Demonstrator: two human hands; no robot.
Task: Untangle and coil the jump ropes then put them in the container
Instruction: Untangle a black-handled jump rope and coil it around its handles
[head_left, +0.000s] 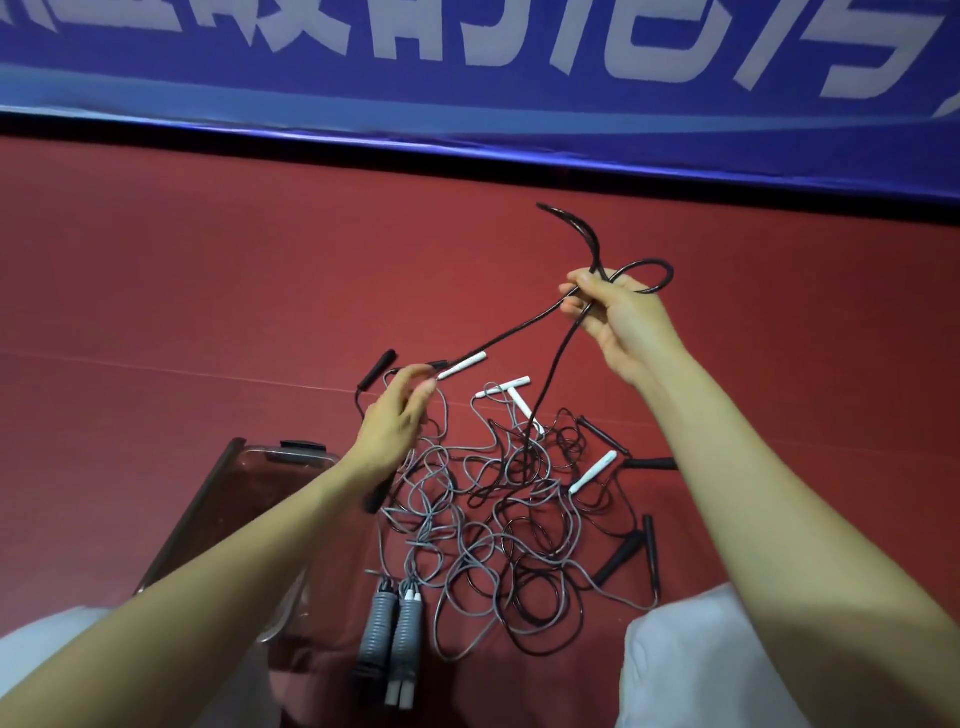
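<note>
Count: one clear container (218, 499) and one tangled pile of ropes (498, 519) just right of it, both on the red floor (208, 286). Four white handles (592, 473), two grey handles (395, 634) and at least five black handles (618, 558) show. Right hand (618, 317): fingers curled round a black cord (594, 240) raised above the pile, loops projecting past the fist. Left hand (395, 415): fingertips pinch the end of one white handle (462, 365). Open floor runs from the pile to the blue banner (467, 104); knees (691, 649) bound the near side
</note>
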